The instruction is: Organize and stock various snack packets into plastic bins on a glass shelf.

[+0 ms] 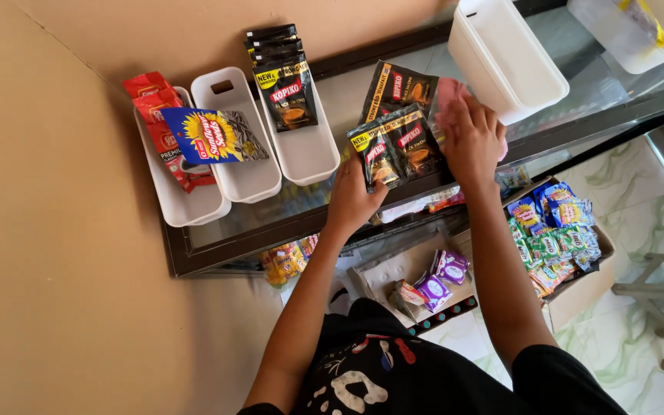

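Observation:
My left hand (355, 196) grips a fanned bunch of black coffee sachets (397, 142) by their lower edge, just above the glass counter top (332, 100). My right hand (472, 138) lies flat, fingers together, on a pink cloth (449, 92) on the glass, just right of the sachets. A further black sachet (401, 86) shows behind the bunch.
Three white bins stand at the left: one with red packets (161, 123), one with a blue sunflower-seed packet (213, 137), one with black coffee sachets (286, 84). An empty white bin (505, 54) is at the right. Boxes of small snack packets (551, 230) sit below the counter.

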